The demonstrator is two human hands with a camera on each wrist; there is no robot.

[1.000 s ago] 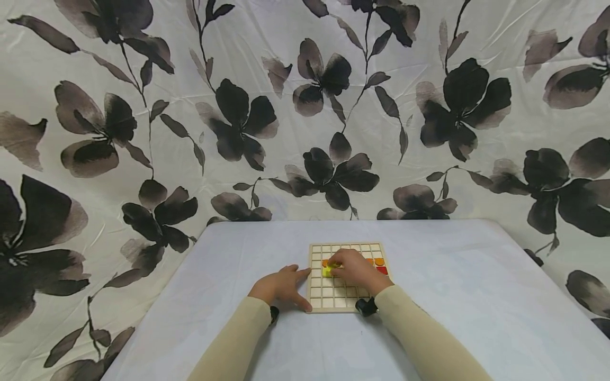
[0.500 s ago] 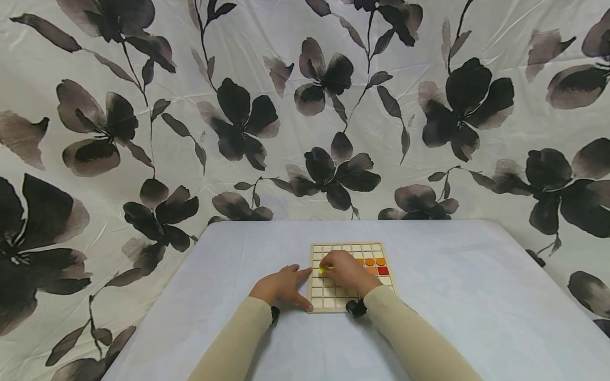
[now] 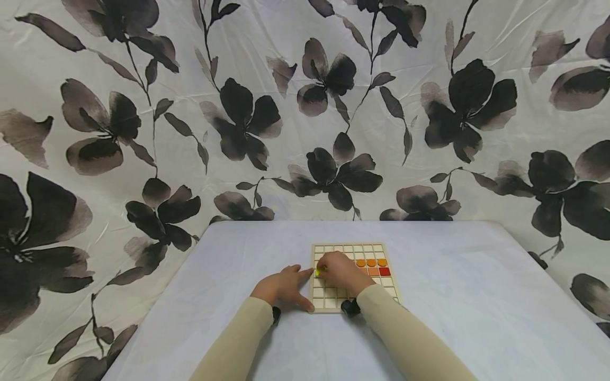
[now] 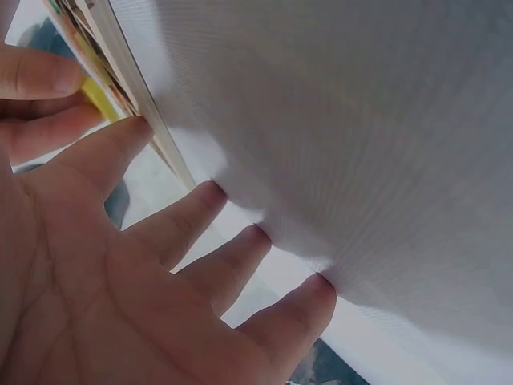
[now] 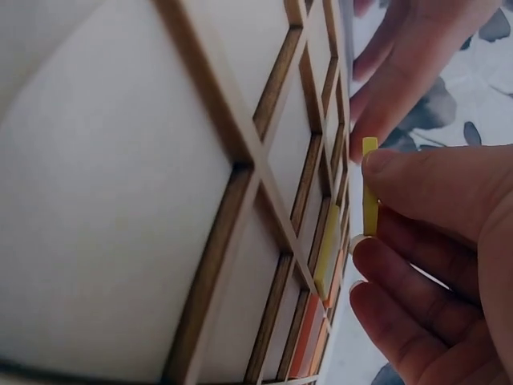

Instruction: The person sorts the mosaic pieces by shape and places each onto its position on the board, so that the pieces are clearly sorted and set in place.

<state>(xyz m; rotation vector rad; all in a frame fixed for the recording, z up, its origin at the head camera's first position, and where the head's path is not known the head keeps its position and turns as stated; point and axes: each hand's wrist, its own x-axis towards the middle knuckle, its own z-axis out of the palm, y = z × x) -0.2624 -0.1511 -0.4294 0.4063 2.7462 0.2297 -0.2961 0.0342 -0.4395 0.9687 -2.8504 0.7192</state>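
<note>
A wooden grid board (image 3: 328,302) lies on the table. Over its left part, my right hand (image 3: 342,271) pinches a thin yellow tile (image 5: 369,192) between thumb and fingers, held up off the grid in the right wrist view. Another yellow tile (image 5: 327,250) sits in a cell, with an orange-red tile (image 5: 304,337) nearby. My left hand (image 3: 282,288) has its fingers spread, with index finger and thumb at the board's left edge. In the left wrist view, its other fingertips (image 4: 210,192) touch the white cloth. Part of the grid is hidden beneath my right hand.
Several orange discs (image 3: 371,263) lie in a row on the right of the board. Below them are an orange square tile (image 3: 373,271) and a red square tile (image 3: 384,271). White cloth covers the table (image 3: 467,296); a flowered curtain (image 3: 286,121) hangs behind.
My right hand has moved left across the board with the yellow tile, uncovering more orange discs and tiles on the right. My left hand stays at the board's edge.
</note>
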